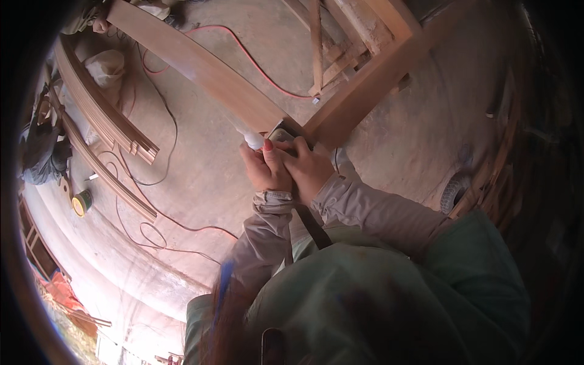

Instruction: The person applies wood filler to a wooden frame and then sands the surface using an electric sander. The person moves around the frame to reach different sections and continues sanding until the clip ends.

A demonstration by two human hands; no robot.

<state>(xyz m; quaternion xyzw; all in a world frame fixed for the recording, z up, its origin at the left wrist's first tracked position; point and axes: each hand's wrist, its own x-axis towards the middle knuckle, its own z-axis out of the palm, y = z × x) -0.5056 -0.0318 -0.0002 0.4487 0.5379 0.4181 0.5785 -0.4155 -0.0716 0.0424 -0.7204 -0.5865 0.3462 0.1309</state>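
Note:
My left hand [267,170] is closed around a small white bottle-like thing [254,140], with a bright red bit at the thumb's tip. Against it, my right hand [309,167] is closed with bent fingers at a dark, boxy thing [281,132], mostly covered by the fingers. Both hands meet at the near end of a long flat wooden board [201,70], which runs away to the upper left. Next to that end, a second wooden beam [365,88] slants off to the upper right, forming a corner with the board.
Stacked wood mouldings [100,100] lie at the left, near a round yellow-topped tin [81,203]. A red hose [243,48] and dark cords [173,125] cross the concrete floor. Another person's hand [101,25] is at the board's far end. A tyre [453,191] sits at the right.

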